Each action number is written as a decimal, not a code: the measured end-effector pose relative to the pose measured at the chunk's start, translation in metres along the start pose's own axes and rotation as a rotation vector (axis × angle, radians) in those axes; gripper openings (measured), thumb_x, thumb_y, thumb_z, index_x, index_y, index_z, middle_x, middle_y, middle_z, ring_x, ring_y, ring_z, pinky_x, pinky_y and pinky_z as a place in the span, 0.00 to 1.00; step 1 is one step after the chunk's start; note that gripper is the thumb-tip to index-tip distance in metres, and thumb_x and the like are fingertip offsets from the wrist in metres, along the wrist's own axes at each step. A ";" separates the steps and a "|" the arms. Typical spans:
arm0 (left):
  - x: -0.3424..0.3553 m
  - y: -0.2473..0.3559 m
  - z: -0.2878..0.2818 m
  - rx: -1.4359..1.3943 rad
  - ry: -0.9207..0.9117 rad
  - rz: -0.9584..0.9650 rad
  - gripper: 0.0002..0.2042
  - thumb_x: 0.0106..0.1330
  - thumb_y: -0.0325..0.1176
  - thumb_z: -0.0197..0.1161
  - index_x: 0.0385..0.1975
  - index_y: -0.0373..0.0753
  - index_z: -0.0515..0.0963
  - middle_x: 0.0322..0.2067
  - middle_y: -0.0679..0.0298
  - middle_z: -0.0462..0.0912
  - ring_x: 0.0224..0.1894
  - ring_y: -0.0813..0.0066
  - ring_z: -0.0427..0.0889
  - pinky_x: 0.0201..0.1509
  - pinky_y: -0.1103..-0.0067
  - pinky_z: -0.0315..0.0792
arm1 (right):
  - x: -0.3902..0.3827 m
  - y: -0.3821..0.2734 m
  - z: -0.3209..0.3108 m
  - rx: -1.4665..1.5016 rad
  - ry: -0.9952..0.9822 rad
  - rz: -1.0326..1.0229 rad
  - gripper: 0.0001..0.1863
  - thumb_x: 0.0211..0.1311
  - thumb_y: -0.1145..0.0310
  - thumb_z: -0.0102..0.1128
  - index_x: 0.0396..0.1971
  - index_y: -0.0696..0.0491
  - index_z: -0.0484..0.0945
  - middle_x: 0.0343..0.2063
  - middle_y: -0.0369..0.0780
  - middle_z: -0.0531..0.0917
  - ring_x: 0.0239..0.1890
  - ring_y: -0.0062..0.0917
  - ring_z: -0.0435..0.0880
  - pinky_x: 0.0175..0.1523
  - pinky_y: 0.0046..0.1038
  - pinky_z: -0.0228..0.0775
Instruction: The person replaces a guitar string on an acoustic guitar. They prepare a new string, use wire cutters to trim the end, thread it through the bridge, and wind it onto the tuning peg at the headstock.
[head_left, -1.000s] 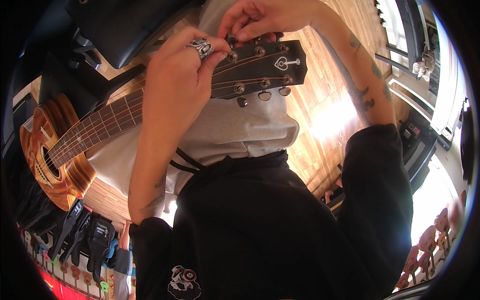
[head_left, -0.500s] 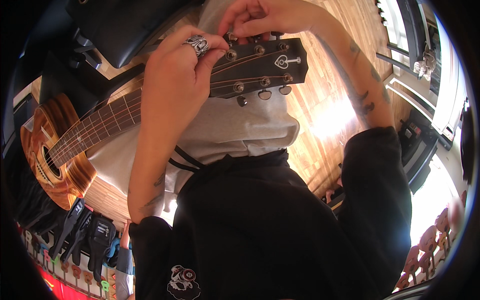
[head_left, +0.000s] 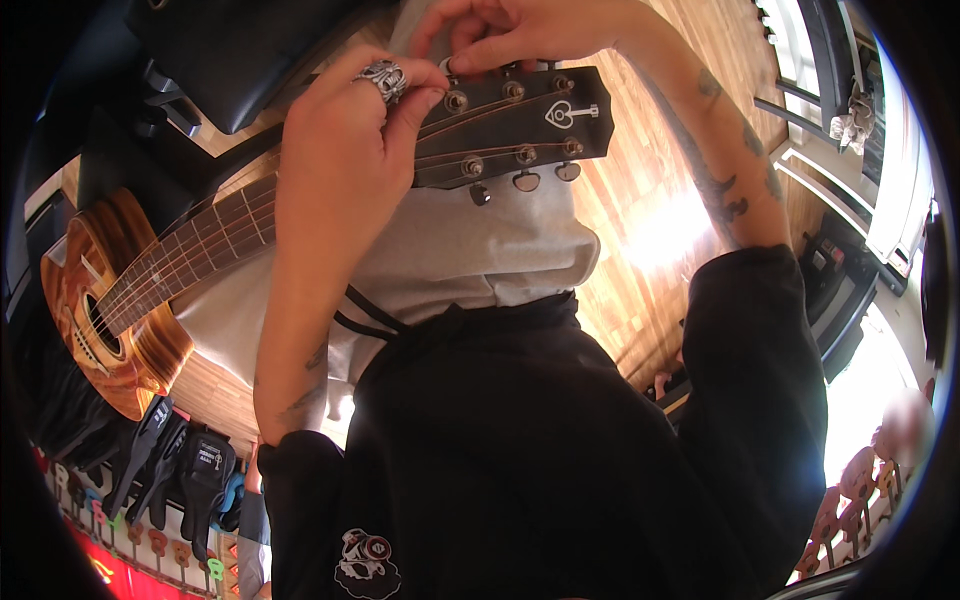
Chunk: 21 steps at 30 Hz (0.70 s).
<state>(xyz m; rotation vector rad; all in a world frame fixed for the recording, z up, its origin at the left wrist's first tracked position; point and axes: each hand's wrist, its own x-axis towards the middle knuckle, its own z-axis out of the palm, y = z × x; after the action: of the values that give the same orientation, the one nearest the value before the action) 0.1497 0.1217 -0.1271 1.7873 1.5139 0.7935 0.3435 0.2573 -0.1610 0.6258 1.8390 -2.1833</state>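
- Two hands meet at the dark headstock (head_left: 520, 125) of an acoustic guitar (head_left: 130, 290), far in the head view; the neck runs down-left to the orange-brown body at the left edge.
- The left hand (head_left: 345, 150), with a chunky silver ring (head_left: 383, 78) on one finger, is curled over the neck where it joins the headstock, fingertips pressed together on the strings by the nearest tuning post.
- The right hand (head_left: 510, 30) comes in from the far right, its fingers pinched on something small at the headstock's far edge; whether that is a peg or a string end I cannot tell.
- Three tuning pegs (head_left: 525, 182) hang along the headstock's near edge.
- A grey cloth (head_left: 480, 250) lies under the headstock, over a wooden floor (head_left: 650, 230).
- Black gloves (head_left: 190, 470) hang at the lower left.
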 end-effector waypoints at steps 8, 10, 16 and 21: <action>-0.001 -0.002 0.004 -0.023 0.033 -0.013 0.03 0.62 0.27 0.66 0.32 0.37 0.83 0.28 0.61 0.80 0.23 0.67 0.76 0.29 0.75 0.69 | 0.002 -0.002 -0.006 0.014 -0.067 0.033 0.13 0.70 0.70 0.56 0.49 0.59 0.76 0.26 0.31 0.82 0.24 0.11 0.75 0.27 0.15 0.65; -0.002 -0.002 0.004 -0.037 0.032 -0.023 0.03 0.63 0.27 0.65 0.32 0.37 0.83 0.28 0.61 0.80 0.22 0.68 0.76 0.28 0.75 0.69 | -0.002 -0.003 -0.005 0.056 -0.073 0.003 0.11 0.70 0.69 0.55 0.47 0.59 0.77 0.24 0.30 0.81 0.23 0.11 0.75 0.27 0.16 0.65; -0.001 -0.001 0.003 -0.018 0.021 -0.009 0.03 0.63 0.27 0.65 0.32 0.37 0.84 0.29 0.61 0.81 0.24 0.67 0.77 0.29 0.75 0.70 | 0.004 -0.009 -0.006 -0.168 -0.043 0.080 0.10 0.69 0.67 0.57 0.40 0.58 0.78 0.22 0.30 0.81 0.22 0.12 0.75 0.25 0.17 0.65; -0.001 -0.002 0.001 0.014 -0.009 -0.015 0.03 0.63 0.25 0.65 0.34 0.34 0.83 0.30 0.64 0.81 0.27 0.76 0.78 0.32 0.81 0.71 | 0.003 -0.008 0.005 -0.139 0.076 0.007 0.10 0.68 0.66 0.59 0.39 0.58 0.77 0.20 0.31 0.80 0.22 0.12 0.75 0.25 0.18 0.64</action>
<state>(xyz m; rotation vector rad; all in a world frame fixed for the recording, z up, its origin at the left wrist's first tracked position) 0.1495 0.1205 -0.1294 1.7852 1.5297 0.7685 0.3364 0.2545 -0.1545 0.6935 2.0021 -2.0317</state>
